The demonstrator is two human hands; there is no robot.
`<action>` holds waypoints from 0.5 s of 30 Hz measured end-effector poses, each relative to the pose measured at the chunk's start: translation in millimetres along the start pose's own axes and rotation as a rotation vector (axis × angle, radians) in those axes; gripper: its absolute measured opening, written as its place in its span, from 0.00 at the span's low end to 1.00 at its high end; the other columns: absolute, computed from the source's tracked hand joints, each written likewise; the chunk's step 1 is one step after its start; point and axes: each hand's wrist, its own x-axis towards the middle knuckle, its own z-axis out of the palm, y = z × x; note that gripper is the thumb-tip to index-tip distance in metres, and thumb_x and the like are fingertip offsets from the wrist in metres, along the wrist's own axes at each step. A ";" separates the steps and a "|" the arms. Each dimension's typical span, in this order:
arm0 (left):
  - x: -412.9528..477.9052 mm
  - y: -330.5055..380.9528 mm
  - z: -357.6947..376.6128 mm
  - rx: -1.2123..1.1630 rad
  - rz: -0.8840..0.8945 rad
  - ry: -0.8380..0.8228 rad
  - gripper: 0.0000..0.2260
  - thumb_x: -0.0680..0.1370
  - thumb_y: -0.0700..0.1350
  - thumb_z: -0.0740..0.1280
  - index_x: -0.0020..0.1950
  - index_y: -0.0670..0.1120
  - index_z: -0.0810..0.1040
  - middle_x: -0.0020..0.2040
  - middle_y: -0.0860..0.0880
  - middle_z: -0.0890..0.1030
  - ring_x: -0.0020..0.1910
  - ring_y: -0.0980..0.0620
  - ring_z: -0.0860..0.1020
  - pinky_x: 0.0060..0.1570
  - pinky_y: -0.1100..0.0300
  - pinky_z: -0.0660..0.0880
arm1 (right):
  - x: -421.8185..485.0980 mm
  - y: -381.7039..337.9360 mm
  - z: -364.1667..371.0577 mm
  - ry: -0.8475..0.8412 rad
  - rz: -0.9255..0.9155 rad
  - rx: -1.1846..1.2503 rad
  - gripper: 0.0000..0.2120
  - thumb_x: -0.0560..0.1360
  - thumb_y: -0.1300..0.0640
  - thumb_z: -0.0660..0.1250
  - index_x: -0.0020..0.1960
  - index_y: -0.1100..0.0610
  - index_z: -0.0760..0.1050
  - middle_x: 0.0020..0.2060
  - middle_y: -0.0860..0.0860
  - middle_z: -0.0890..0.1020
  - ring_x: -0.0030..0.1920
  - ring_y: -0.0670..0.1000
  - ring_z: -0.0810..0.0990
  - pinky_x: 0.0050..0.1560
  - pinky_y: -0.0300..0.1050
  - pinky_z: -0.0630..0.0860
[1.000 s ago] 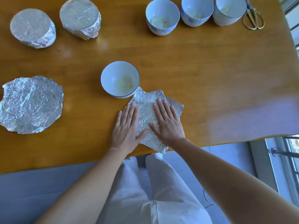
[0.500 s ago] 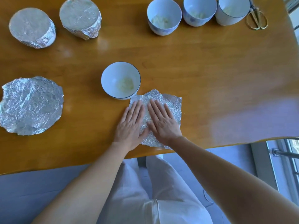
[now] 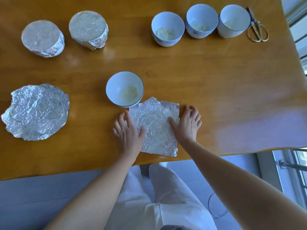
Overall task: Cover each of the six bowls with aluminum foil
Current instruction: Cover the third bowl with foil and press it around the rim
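Counting across the table, you have two of the six done. A wrapped bowl and a second wrapped bowl stand side by side at the far left, each with foil drawn flat over the mouth and folded down the sides.

Four are left. Three stand uncovered in a row at the far right: the left bowl, middle bowl and right bowl. Each holds something pale, and scissors lie just beside the last. The fourth, the near bowl, is also uncovered and sits right in front of you.

The foil sheet lies crinkled but flat on the table, its far corner reaching the near bowl's side. Your left hand is released, with straight fingers along the sheet's left edge and the thumb resting on the foil. Your right hand rests at the right edge, thumb on the foil and bent fingertips on the table just beyond. Neither hand grasps the sheet.

I judge you are flattening foil for the third bowl, so lifting it over the rim and crimping it down are not yet done. A larger round foil piece lies well apart at the left, probably for another bowl. I see no foil for the last two.
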 end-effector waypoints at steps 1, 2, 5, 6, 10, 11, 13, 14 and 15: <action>1.9 4.9 -0.2 -0.036 -0.046 0.012 0.34 0.76 0.54 0.70 0.74 0.36 0.66 0.66 0.35 0.72 0.61 0.35 0.71 0.57 0.42 0.69 | 1.6 -1.8 -1.6 0.005 0.010 0.023 0.34 0.72 0.41 0.69 0.70 0.58 0.65 0.69 0.56 0.63 0.68 0.60 0.61 0.66 0.54 0.57; 3.9 10.2 -2.0 -0.084 -0.089 0.010 0.34 0.75 0.52 0.72 0.74 0.35 0.67 0.65 0.35 0.73 0.60 0.35 0.71 0.57 0.43 0.68 | 3.1 -2.2 -3.2 0.009 0.007 0.051 0.28 0.71 0.43 0.71 0.65 0.57 0.69 0.66 0.56 0.65 0.66 0.59 0.62 0.64 0.53 0.58; 11.5 18.1 -2.4 -0.251 -0.227 -0.017 0.30 0.77 0.49 0.71 0.73 0.35 0.67 0.64 0.36 0.75 0.63 0.37 0.70 0.63 0.48 0.61 | 7.3 1.9 -7.9 -0.032 0.065 0.150 0.14 0.72 0.51 0.71 0.54 0.56 0.76 0.60 0.56 0.69 0.62 0.59 0.65 0.61 0.51 0.61; 13.9 18.0 -1.0 -0.308 -0.267 -0.014 0.27 0.77 0.47 0.71 0.71 0.35 0.70 0.62 0.37 0.76 0.63 0.37 0.71 0.64 0.48 0.62 | 9.9 5.6 -9.7 -0.044 0.080 0.179 0.11 0.73 0.53 0.70 0.52 0.56 0.77 0.58 0.56 0.71 0.61 0.59 0.67 0.60 0.50 0.62; 14.6 17.7 7.1 -0.561 -0.274 -0.017 0.09 0.76 0.43 0.69 0.48 0.38 0.81 0.42 0.39 0.82 0.45 0.35 0.79 0.46 0.43 0.77 | 20.1 25.4 -29.4 -0.111 0.069 0.491 0.02 0.75 0.59 0.67 0.44 0.54 0.74 0.43 0.53 0.79 0.45 0.54 0.75 0.44 0.45 0.69; 13.1 21.7 7.4 -0.607 -0.259 -0.026 0.07 0.77 0.42 0.69 0.45 0.39 0.81 0.40 0.41 0.82 0.43 0.36 0.80 0.44 0.45 0.77 | 22.1 29.8 -36.4 -0.122 0.106 0.585 0.05 0.76 0.59 0.67 0.43 0.53 0.72 0.39 0.51 0.78 0.41 0.52 0.75 0.40 0.43 0.69; 12.0 32.4 4.9 -0.696 -0.230 -0.054 0.03 0.79 0.40 0.68 0.44 0.43 0.78 0.38 0.46 0.80 0.41 0.41 0.79 0.41 0.51 0.74 | 25.8 38.6 -46.5 -0.116 0.173 0.714 0.07 0.76 0.59 0.66 0.42 0.52 0.70 0.36 0.50 0.78 0.37 0.51 0.75 0.40 0.43 0.71; 11.6 39.8 1.2 -0.739 -0.188 -0.055 0.05 0.79 0.40 0.66 0.43 0.45 0.75 0.35 0.49 0.77 0.36 0.45 0.77 0.38 0.53 0.70 | 27.5 41.5 -51.4 -0.105 0.193 0.757 0.06 0.77 0.59 0.66 0.43 0.53 0.70 0.37 0.51 0.79 0.37 0.51 0.76 0.41 0.44 0.73; 11.8 46.7 -2.3 -0.777 -0.135 -0.049 0.08 0.80 0.40 0.65 0.42 0.47 0.73 0.33 0.52 0.73 0.32 0.50 0.72 0.35 0.54 0.65 | 28.8 43.1 -56.6 -0.092 0.208 0.796 0.04 0.77 0.59 0.66 0.45 0.54 0.71 0.37 0.51 0.80 0.36 0.50 0.77 0.41 0.45 0.74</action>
